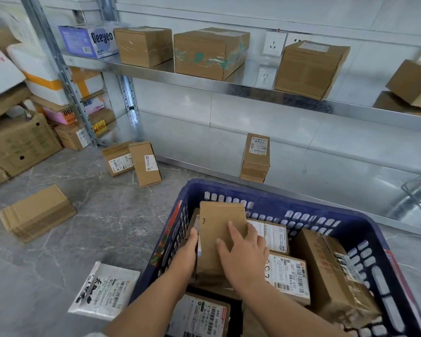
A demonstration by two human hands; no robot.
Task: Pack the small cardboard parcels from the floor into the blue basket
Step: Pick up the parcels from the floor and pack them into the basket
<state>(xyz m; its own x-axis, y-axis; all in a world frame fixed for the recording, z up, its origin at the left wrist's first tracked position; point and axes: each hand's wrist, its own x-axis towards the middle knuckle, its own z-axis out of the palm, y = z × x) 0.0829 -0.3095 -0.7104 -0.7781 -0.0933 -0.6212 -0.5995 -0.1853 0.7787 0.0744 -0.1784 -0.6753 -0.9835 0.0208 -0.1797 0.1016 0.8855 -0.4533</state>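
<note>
A blue basket (365,222) stands on the floor at the lower right and holds several labelled cardboard parcels. Both hands hold one plain flat parcel (219,224) tilted upright inside its left end. My left hand (188,249) grips the parcel's left edge. My right hand (243,254) lies flat on its face, fingers spread. On the floor lie a flat parcel (37,212) at the left and two labelled parcels (118,158) (145,162) near the rack's post. One upright parcel (255,156) stands against the rack's lowest shelf.
A grey plastic mailer bag (105,290) lies on the floor beside the basket's left side. A metal rack shelf (253,90) carries larger cardboard boxes. Stacked cartons and foam boxes (20,142) fill the far left. A wire object (418,190) sits at the right.
</note>
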